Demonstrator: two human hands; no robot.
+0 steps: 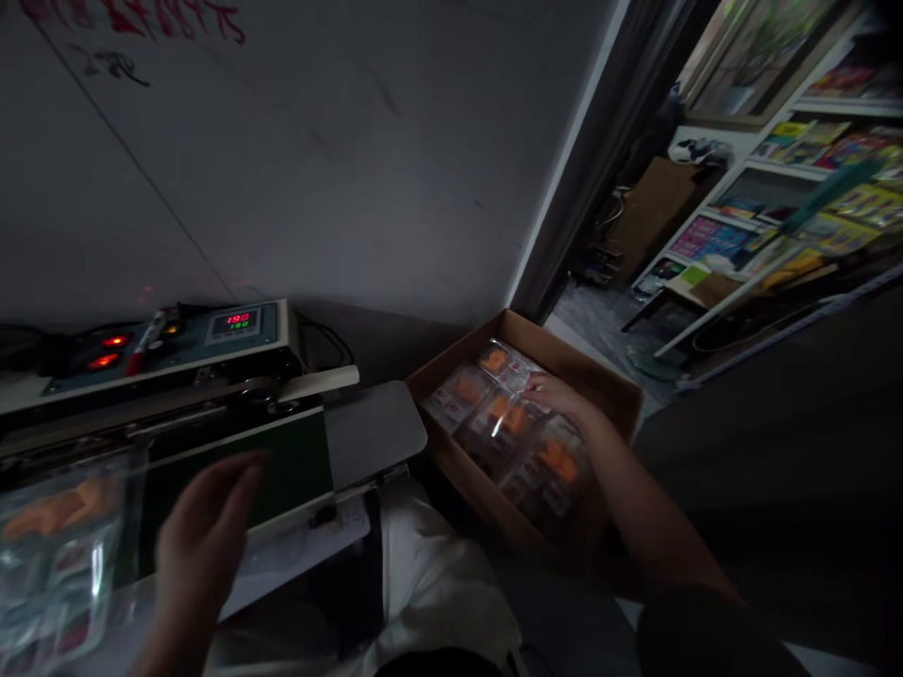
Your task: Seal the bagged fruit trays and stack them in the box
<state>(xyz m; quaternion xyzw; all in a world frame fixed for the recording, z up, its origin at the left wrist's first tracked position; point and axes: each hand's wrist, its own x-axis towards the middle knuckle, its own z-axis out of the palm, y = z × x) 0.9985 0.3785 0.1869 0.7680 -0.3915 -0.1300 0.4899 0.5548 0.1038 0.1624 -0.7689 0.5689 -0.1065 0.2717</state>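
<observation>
My right hand (557,397) lies on the transparent plastic packets (504,423) in an open cardboard box (564,355), its fingers on the top layer. Orange shapes show through the packets. Whether it grips one, I cannot tell. My left hand (204,536) hangs open and slightly blurred over the green belt (293,475) of a bag-sealing machine (169,376), holding nothing. A transparent bag of similar orange-printed packets (60,555) lies at the lower left, just beside that hand.
The sealer's control panel has a lit red and green temperature display (238,324), with a grey wall behind it. My white-clad lap (430,602) lies below. At the right, a doorway (599,235) opens onto shelves of colourful packaged goods (811,179).
</observation>
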